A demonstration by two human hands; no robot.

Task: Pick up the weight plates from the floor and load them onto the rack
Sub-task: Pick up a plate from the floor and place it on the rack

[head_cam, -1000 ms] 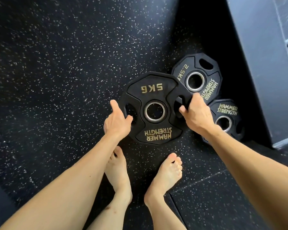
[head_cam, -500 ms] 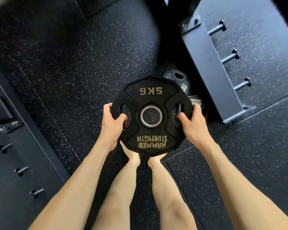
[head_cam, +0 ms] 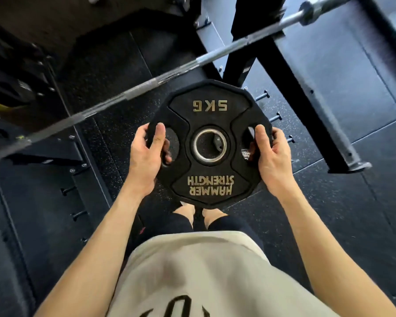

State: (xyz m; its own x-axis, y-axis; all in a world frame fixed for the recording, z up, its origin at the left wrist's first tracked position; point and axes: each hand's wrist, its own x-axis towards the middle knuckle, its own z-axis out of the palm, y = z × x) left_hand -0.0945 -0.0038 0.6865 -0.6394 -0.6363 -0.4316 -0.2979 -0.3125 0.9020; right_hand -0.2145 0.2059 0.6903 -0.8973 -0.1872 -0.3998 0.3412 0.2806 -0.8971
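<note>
You hold the 5 kg plate [head_cam: 209, 143] flat before your waist, left hand [head_cam: 144, 161] at nine o'clock, right hand [head_cam: 273, 159] at three, fingers curled through its grip slots. The barbell [head_cam: 133, 93] crosses at eleven (blurred); swinging up carelessly could strike it, or drop the plate on your feet.

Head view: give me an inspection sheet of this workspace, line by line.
Surface: black speckled rubber floor, seams between tiles visible.
Job's things: 5 kg Hammer Strength plate held off the floor, face up to the camera; another plate partly shows through its centre hole.
Clutter: nothing seen.
Grippers: left hand and right hand each grip a handle slot, thumbs on top, fingers through the slots.
Cables: nothing seen.
Surroundings: blurred barbell crosses above the plate; dark rack frame ahead to the right; short storage pegs beside the plate's right edge, more pegs at lower left.
</note>
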